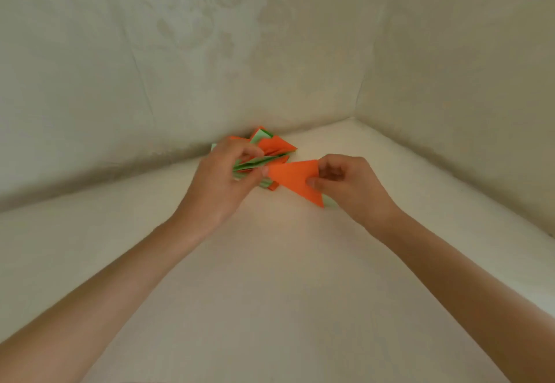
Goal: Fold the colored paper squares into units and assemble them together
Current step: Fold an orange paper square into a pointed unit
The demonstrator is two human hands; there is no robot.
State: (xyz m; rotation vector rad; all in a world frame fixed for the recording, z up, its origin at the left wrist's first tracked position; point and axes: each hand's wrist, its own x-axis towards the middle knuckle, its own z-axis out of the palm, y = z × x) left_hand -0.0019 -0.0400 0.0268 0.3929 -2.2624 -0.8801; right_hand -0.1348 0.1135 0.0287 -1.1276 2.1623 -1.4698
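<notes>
We find the left hand clamped on a cluster of folded units, fingers curled over it from above and the thumb pressed against its near side. The right hand pinches a single orange unit at its right end, thumb on the upper face and curled fingers behind.

The orange unit is a flat, sharply creased, pointed piece. Its left tip meets the left thumb and the cluster. A sliver of pale green shows at its lower right corner; we cannot tell whether this is its reverse side or a separate sheet.

The cluster fans out in orange and green layers, some with pale undersides, and is partly hidden by the left hand.

Both items are held just above a cream upholstered seat, close to the corner where it meets the patterned backrest.

Count: two hands, one cluster, one separate orange unit. The layers within the cluster are too blurred and too covered to count.
</notes>
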